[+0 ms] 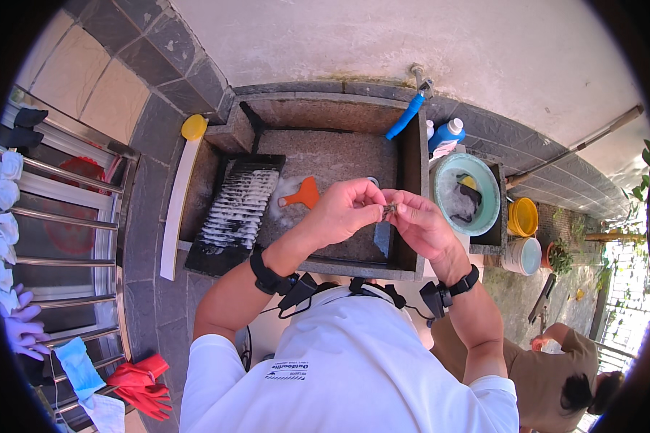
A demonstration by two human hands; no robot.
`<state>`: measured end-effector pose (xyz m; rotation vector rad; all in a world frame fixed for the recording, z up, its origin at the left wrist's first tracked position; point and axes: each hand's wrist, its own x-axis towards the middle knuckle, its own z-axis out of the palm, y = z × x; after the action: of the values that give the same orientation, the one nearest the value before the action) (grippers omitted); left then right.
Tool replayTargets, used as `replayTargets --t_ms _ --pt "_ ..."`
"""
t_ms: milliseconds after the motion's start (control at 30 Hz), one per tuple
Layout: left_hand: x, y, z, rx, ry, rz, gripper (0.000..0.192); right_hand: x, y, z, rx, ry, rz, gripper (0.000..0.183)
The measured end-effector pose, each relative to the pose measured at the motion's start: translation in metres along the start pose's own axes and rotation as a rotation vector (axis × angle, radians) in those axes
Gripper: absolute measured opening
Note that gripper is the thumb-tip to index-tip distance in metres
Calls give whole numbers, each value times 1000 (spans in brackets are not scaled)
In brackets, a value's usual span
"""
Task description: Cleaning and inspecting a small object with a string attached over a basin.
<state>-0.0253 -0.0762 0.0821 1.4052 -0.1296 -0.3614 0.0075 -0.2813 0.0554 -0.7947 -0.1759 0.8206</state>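
Observation:
My left hand (346, 211) and my right hand (420, 222) meet above a stone wash basin (325, 143), fingertips pinching a small dark object (389, 210) too small to name. Beneath and to the left of my hands, an orange scraper (301, 194) lies on the basin floor beside white suds. A black ridged washboard (235, 211), coated in foam, slants across the basin's left part. The blue hose (405, 116) hangs from a wall tap (426, 85) at the back right. Near the basin's right wall lies a bluish flat piece (382, 238), partly hidden.
A pale green basin (493, 216) with sudsy water and dark cloth stands to the right, near a blue bottle (445, 135). Yellow (522, 216) and white buckets (528, 256) stand beyond. Another person (541, 373) is at the lower right. Red rubber gloves (141, 384) hang lower left.

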Motion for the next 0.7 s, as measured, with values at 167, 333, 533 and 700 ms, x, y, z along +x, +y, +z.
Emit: replayTargets --t_ms 167,333,533,700 --pt "-3 6 6 141 72 124 14 2 -1 -3 -18 41 13 34" --pt "-4 13 5 204 11 33 12 -1 -5 -3 -134 59 -8 17" --pt "0 -5 8 104 41 196 8 -3 -12 10 -228 59 -36 7" --pt "-1 -5 7 473 73 412 14 -4 -11 17 -254 80 -78 6"
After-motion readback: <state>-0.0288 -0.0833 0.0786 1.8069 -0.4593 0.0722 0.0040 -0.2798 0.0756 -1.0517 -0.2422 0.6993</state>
